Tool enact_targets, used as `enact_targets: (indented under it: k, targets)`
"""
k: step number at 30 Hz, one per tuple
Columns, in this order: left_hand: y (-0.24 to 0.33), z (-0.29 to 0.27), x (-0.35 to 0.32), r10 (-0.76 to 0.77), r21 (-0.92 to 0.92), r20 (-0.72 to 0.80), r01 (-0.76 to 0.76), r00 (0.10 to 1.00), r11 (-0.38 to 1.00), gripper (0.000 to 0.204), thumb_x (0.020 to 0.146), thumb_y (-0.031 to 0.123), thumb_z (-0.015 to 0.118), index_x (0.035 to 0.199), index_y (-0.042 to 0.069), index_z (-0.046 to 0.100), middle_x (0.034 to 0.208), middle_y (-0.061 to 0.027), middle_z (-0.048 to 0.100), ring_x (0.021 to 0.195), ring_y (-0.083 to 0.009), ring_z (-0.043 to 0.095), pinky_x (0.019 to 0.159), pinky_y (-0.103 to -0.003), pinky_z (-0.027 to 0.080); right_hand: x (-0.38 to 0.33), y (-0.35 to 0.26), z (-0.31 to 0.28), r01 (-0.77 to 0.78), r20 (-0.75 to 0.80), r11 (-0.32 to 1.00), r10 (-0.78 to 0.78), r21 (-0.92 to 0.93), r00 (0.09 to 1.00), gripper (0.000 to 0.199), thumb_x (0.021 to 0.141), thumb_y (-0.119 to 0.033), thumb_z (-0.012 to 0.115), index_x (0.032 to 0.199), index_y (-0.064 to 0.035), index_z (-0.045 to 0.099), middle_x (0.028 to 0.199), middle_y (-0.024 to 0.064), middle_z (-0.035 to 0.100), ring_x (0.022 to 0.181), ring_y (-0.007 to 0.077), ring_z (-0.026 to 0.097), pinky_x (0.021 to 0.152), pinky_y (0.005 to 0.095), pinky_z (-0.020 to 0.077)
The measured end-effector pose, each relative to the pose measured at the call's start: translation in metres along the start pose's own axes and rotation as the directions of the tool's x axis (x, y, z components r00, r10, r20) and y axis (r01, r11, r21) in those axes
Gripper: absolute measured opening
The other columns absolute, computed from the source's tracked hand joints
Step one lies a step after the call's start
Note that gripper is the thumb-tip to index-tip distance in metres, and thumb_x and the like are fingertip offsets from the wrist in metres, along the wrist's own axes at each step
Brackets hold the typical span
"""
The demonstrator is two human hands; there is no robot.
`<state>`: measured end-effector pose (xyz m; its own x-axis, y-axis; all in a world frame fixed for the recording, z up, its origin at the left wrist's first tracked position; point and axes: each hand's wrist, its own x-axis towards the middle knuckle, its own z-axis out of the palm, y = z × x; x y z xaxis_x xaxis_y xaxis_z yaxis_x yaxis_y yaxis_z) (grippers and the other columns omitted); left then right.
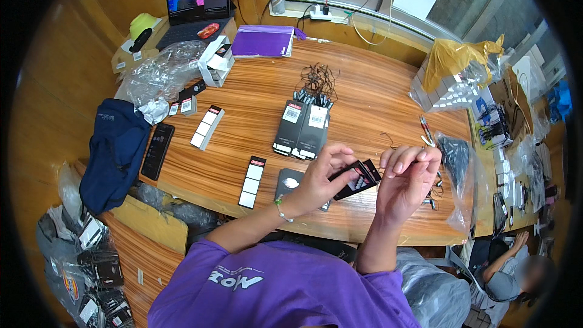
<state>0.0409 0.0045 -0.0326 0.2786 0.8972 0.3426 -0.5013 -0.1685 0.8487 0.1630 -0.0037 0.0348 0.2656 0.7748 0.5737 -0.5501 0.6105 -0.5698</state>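
Observation:
My left hand (320, 177) grips a small flat black packet (363, 177) with a hang tab, thumb across its face. Close beside it my right hand (405, 183) is raised, its fingers curled in against the thumb; whatever they pinch, if anything, is too small to make out. Beneath my left wrist lies a grey card-like package (287, 176) with a pale oval on it. Just beyond my hands sit two stacks of dark grey flat packages (303, 130). Thin black cords (320, 79) spread out from their far end.
Strips of white labels (251, 182) lie to the left, near a black phone (158, 152) and a navy pouch (113, 152). Pliers (427, 129) and a clear bag of dark pieces (455, 161) are on the right. Farther back are a purple folder (262, 41) and a laptop (188, 9). Another person (507, 273) is at lower right.

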Motion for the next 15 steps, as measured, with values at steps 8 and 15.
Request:
enact_targets:
  k: [8,15]
  targets:
    - [0.009,-0.008,0.007,0.052,0.347,0.108,-0.087,0.993,0.934,0.027,0.069,0.005,0.073,0.090,0.003,0.057,0.091,-0.0048,0.057,0.082,-0.0113,0.054,0.069,-0.024,0.043,0.001,0.002,0.001,-0.072,-0.009,0.995,0.073,0.070,0.997,0.010,0.092,-0.015,0.048,0.096,-0.0078,0.043,0.064,0.0060,0.048,0.055,0.0141,0.044,0.059,0.0326,0.0404]
    - [0.038,-0.010,0.016,0.273,0.673,0.143,-0.296,0.951,0.678,0.022,0.064,-0.003,0.073,0.083,0.002,0.062,0.093,-0.0082,0.059,0.084,-0.0179,0.057,0.077,-0.027,0.045,0.002,-0.007,-0.013,-0.082,0.060,0.987,0.091,-0.136,0.994,0.012,0.084,-0.005,0.058,0.091,-0.0022,0.049,0.069,0.0073,0.054,0.057,0.0137,0.049,0.063,0.0290,0.0426]
